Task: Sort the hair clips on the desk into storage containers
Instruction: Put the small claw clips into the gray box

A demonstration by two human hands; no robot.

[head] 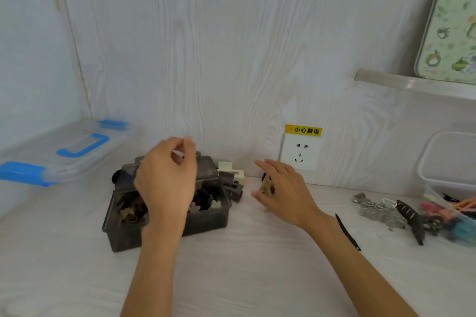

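Note:
A dark translucent storage box (208,219) stands open on the desk, with several small brown and cream hair clips inside. My left hand (166,180) hovers over it with fingers loosely curled and nothing visible in them. Right of the box, my right hand (286,190) holds a small tan and black patterned clip (267,186) between thumb and fingers, just above the desk. Cream and dark claw clips (233,179) lie behind the box. A slim black clip (347,233) lies right of my right forearm. A pile of silver and black clips (386,210) sits further right.
A clear box with blue latches (64,149) sits at the left. A clear container (453,216) with colourful clips stands at the right edge, its white lid (448,159) behind it. A wall socket (300,153) is on the back panel. A shelf (412,83) juts out above right.

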